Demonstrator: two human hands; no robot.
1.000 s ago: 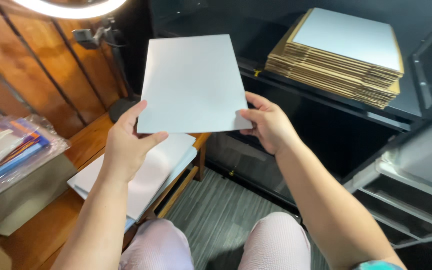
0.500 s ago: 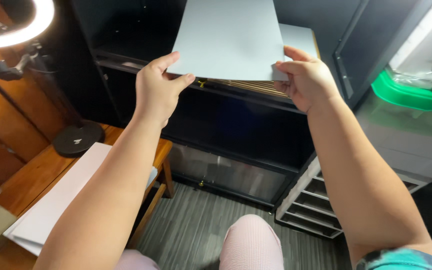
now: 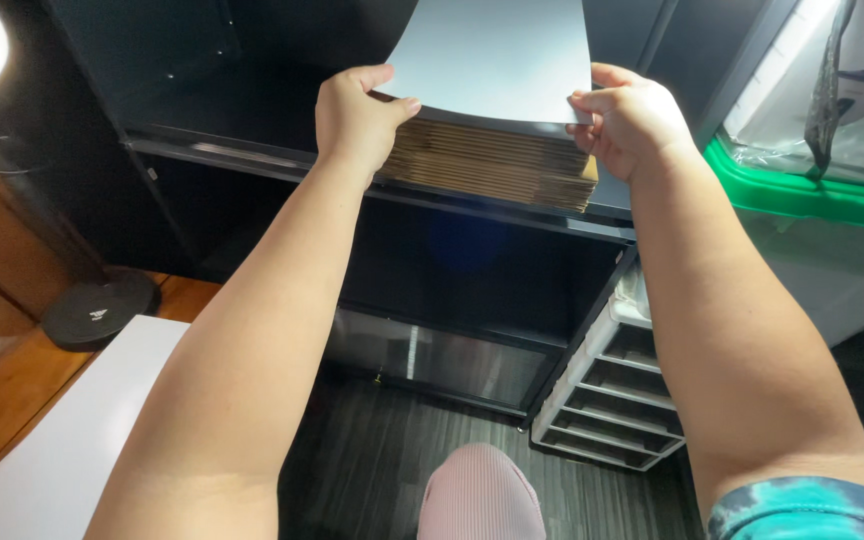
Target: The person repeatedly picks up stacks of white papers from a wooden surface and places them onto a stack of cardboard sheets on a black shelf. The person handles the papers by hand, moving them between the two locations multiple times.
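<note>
My left hand and right hand each pinch a near corner of the sheet, holding it level over the stack at the shelf front edge.

Both hands hold a pale grey sheet by its near corners, left hand and right hand, over a cardboard stack on a black shelf.
</note>
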